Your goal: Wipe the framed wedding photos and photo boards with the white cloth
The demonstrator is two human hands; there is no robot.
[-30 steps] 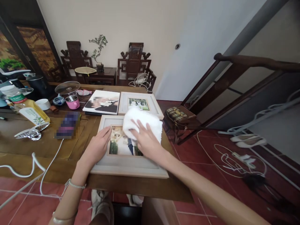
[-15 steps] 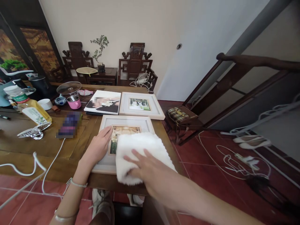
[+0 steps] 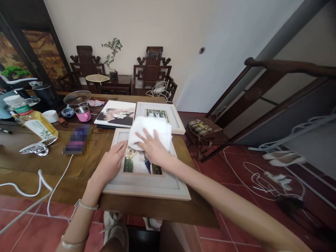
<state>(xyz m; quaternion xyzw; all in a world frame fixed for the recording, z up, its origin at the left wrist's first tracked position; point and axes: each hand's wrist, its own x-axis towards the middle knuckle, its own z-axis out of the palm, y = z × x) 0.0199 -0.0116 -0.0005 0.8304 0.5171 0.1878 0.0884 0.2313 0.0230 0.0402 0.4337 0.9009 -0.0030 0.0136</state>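
Note:
A light wooden picture frame (image 3: 147, 192) lies flat at the table's near edge, with a photo in its middle. My left hand (image 3: 113, 159) rests flat on the frame's left side, fingers stretched out along the mat. Under my right hand (image 3: 153, 148) is a folded white cloth (image 3: 157, 126), held against the far part of the frame with the fingers spread over it. The cloth hides the top of the photo and overlaps the near edge of a second picture frame (image 3: 177, 117). Beside that one lies a photo album or photo panel (image 3: 118, 113).
On the table's left are a phone (image 3: 77, 140) on a white cable, a silver hair claw (image 3: 39, 147), a bottle of yellow liquid (image 3: 39, 124) and a pink cup (image 3: 83, 114). A dark wooden chair (image 3: 270, 80) stands at the right, with a checked bag (image 3: 198, 127) nearby.
My right hand has slid the white cloth away from me, from the frame's near right corner to its far edge, uncovering the lower photo. My left hand stays in place.

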